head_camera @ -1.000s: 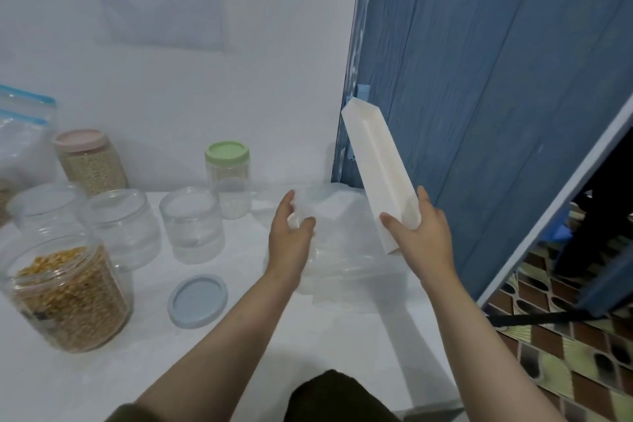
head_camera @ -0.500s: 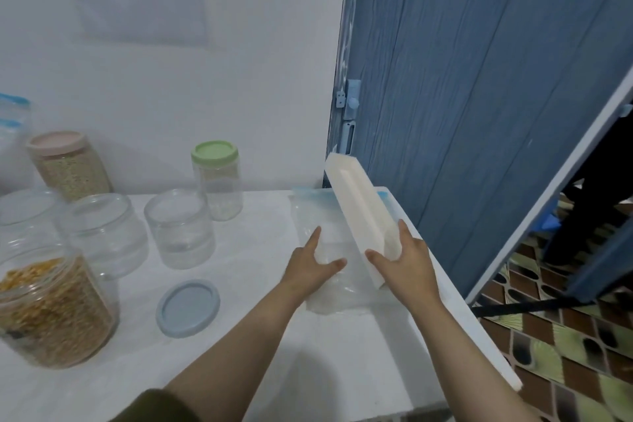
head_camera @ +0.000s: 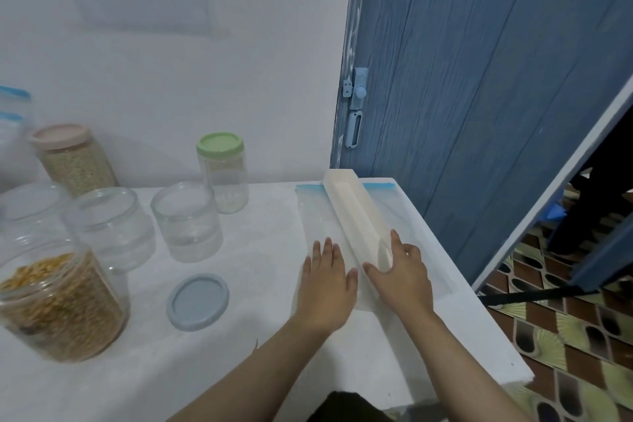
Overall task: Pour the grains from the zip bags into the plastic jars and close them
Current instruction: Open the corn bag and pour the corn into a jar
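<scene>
An empty clear zip bag (head_camera: 318, 216) lies flat on the right side of the white table (head_camera: 260, 346), its blue zip strip at the far edge. A long white plastic bar (head_camera: 354, 212) lies lengthwise on the bag. My right hand (head_camera: 400, 281) grips the bar's near end between thumb and fingers. Just left of the bar, my left hand (head_camera: 327, 284) presses flat on the bag. An open jar of yellow grains (head_camera: 58, 308) stands at the near left, and its grey-blue lid (head_camera: 198, 301) lies beside it.
Two empty open jars (head_camera: 186, 221) (head_camera: 109, 229) stand mid-table, a third at the left edge. A green-lidded jar (head_camera: 222, 178) and a pink-lidded jar of grain (head_camera: 73, 158) are by the wall. More zip bags (head_camera: 13, 113) are far left. A blue door (head_camera: 479, 79) borders the table's right edge.
The white bar came down from a raised tilt onto the bag. The bag, held up by my left hand before, now lies flat under that hand.
</scene>
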`<action>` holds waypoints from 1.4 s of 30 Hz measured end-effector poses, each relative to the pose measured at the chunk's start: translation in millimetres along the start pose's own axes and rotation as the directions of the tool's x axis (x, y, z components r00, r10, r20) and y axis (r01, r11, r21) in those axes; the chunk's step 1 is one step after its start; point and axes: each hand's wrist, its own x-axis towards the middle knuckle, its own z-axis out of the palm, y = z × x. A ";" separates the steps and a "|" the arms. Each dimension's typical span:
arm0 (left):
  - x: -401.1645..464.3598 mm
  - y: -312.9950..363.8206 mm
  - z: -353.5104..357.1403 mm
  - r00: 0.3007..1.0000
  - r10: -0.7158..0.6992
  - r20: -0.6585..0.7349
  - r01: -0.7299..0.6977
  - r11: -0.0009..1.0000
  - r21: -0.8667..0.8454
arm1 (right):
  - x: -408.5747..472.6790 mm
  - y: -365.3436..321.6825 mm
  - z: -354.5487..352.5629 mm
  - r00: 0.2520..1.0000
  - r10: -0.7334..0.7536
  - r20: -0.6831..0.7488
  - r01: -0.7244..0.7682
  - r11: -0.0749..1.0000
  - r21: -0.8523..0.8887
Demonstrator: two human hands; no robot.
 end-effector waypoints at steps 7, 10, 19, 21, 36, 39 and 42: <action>1.0 -21.5 25.7 0.994 -0.068 0.083 0.054 0.987 0.153 | 4.4 -0.9 9.1 0.999 -0.034 0.009 0.035 0.994 -0.102; 5.8 -22.8 25.6 0.993 -0.085 0.078 0.071 0.983 0.166 | 9.2 -4.4 9.9 0.999 -0.030 0.014 0.031 0.992 -0.119; -7.0 -32.0 -3.8 0.995 -0.075 0.062 0.083 0.985 -0.154 | -10.4 -18.6 -6.5 0.994 -0.111 0.007 0.111 0.981 -0.158; -17.1 -36.5 -22.9 0.994 -0.112 -0.011 0.106 0.965 -0.238 | -22.9 -32.5 -11.8 0.985 -0.170 -0.017 0.169 0.984 -0.051; -149.5 -182.7 -195.9 0.733 -0.134 -0.667 0.007 0.982 -0.191 | -100.6 -200.7 32.7 0.812 -0.470 0.346 0.429 0.883 0.190; -163.2 -219.3 -201.8 0.762 -0.221 -0.608 0.086 0.966 -0.243 | -113.6 -212.4 81.2 0.788 -0.344 0.511 0.400 0.917 0.001; -172.2 -243.3 -203.2 0.829 -0.296 -0.475 0.080 0.903 -0.422 | -128.2 -213.1 118.0 0.821 -0.289 0.493 0.389 0.915 -0.111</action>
